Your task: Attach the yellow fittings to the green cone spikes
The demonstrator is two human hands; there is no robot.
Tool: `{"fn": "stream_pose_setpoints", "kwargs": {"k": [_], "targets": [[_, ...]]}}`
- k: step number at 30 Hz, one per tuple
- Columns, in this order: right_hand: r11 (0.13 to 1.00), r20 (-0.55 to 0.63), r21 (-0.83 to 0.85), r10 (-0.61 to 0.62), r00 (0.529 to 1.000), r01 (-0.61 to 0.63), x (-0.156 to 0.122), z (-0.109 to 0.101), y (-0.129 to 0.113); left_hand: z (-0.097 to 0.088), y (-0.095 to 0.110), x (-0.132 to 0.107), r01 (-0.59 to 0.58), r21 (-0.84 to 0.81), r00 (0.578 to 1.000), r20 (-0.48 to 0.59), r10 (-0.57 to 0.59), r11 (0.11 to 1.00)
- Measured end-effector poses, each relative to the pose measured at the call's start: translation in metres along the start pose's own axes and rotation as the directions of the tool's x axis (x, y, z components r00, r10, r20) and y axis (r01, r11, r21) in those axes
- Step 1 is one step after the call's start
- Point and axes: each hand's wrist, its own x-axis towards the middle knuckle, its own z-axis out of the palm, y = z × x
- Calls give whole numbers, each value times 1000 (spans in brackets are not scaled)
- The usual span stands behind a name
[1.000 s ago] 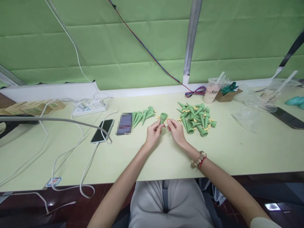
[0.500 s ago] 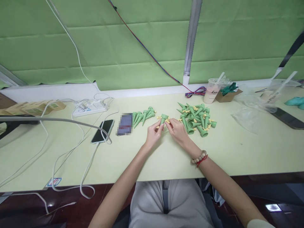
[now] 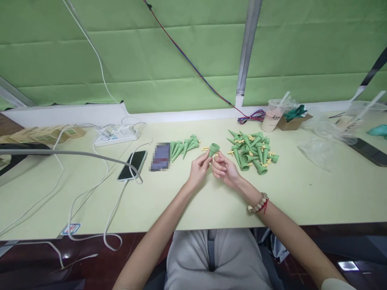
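Note:
My left hand (image 3: 199,168) pinches a green plastic watering spike (image 3: 214,149), its wide open end tilted up. My right hand (image 3: 226,170) is close against it, fingers curled and thumb raised, closed on a small yellow valve (image 3: 216,154) at the spike's side. Whether the valve is joined to the spike I cannot tell. Just behind my left fingers lies a loose yellow valve (image 3: 204,148). To the right is a heap of green spikes (image 3: 260,151) mixed with yellow valves. A smaller group of spikes (image 3: 185,147) lies to the left.
Left of the spikes lie a blurred-out dark rectangle (image 3: 161,157) and a phone (image 3: 132,166) with a white cable. A power strip (image 3: 117,136) stands behind. At the back right are a drink cup (image 3: 272,117), a small cardboard box (image 3: 293,122) and a clear plastic bag (image 3: 317,153).
The spike has turned so that its open end faces up toward me. My right hand has rolled over, showing its curled fingers. The whole view has shifted slightly.

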Motion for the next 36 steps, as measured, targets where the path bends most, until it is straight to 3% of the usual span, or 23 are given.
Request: {"fn": "stream_pose_setpoints", "kwargs": {"k": [4,8,9,11,13,15,18,21,24,27,32,36], "targets": [[1000,-11,-6,5,1000,-5,-3,-5,-6,-2,-1,0,-74,61,997,8,74,995],[952,-24,-306,-24,999,15,3,-9,-3,2,6,-3,33,-18,999,12,-33,999],[895,-52,-442,-94,994,61,4,-11,-2,3,8,-4,74,-47,997,16,-73,996],[664,-81,-731,-311,947,156,4,-16,-2,5,14,-4,119,-87,993,2,-119,989],[382,-16,-906,-462,887,183,4,-22,-4,4,18,-3,132,-106,991,-23,-135,986],[184,124,-953,-489,863,241,5,-29,-8,3,19,-2,140,-109,989,-34,-145,984],[22,297,-941,-431,852,339,7,-36,-10,2,16,-2,132,-81,989,-50,-136,988],[-40,316,-942,-434,844,332,10,-38,-6,3,11,-4,94,-33,993,-72,-96,995],[35,291,-936,-485,825,351,9,-34,0,5,7,-6,71,-8,995,-74,-71,997],[237,201,-901,-514,834,364,7,-27,6,5,3,-7,47,8,996,-81,-46,999],[630,15,-714,-422,906,305,7,-20,11,4,1,-6,-4,40,993,-115,9,999],[771,0,-555,-375,927,312,12,-20,15,3,0,-5,-50,70,992,-110,57,996]]}}
